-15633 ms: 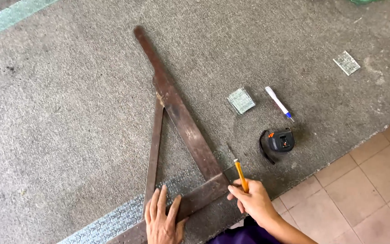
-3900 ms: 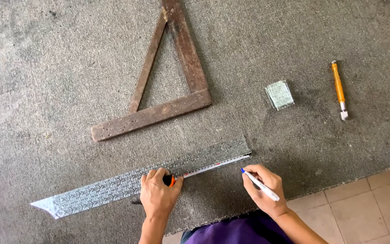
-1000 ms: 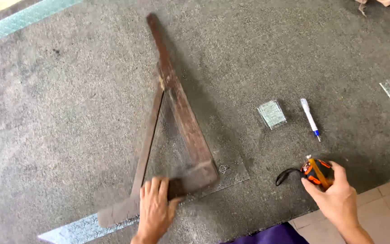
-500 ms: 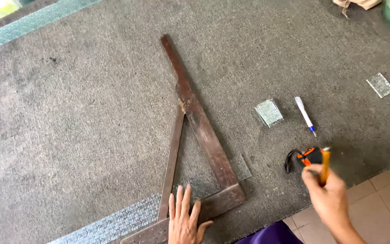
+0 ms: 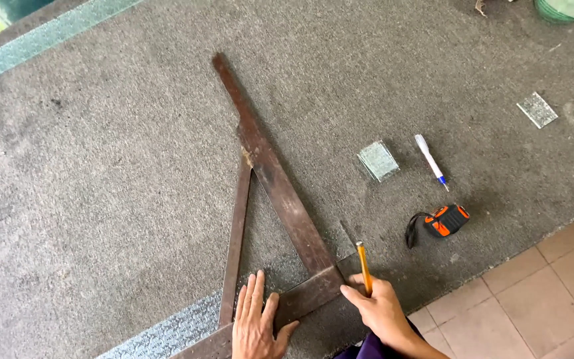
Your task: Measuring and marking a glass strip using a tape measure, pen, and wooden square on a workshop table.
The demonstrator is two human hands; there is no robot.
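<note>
We see the left hand (image 5: 258,326) lying flat, its fingers (image 5: 252,296) spread and straight, pressing on the short bar of the wooden square (image 5: 280,193) near the desk's near edge; it grips nothing, only bears down. The right hand (image 5: 378,309) has its fingers (image 5: 352,294) closed around the yellow-handled cutter (image 5: 364,267), which stands nearly upright with its far end at twelve o'clock from the hand, just beside the outer corner of the square.

The square's long blade runs from that corner toward eleven o'clock across the grey desk (image 5: 101,166), and a thinner brace joins it to the short bar. Under the short bar lies the patterned glass strip (image 5: 181,326), which shows at eight o'clock from the left hand and runs off the bottom edge of the view.

At two o'clock from the right hand the orange and black tape measure (image 5: 443,221) lies near the desk's edge. Beyond it, at twelve to one o'clock, lie the white pen (image 5: 430,159) and a small glass square (image 5: 378,160), well apart from the cutter. Another glass piece (image 5: 537,110) sits far out at two o'clock. The tiled floor (image 5: 533,292) begins just right of the desk edge; the desk on the left is wide bare carpet.
</note>
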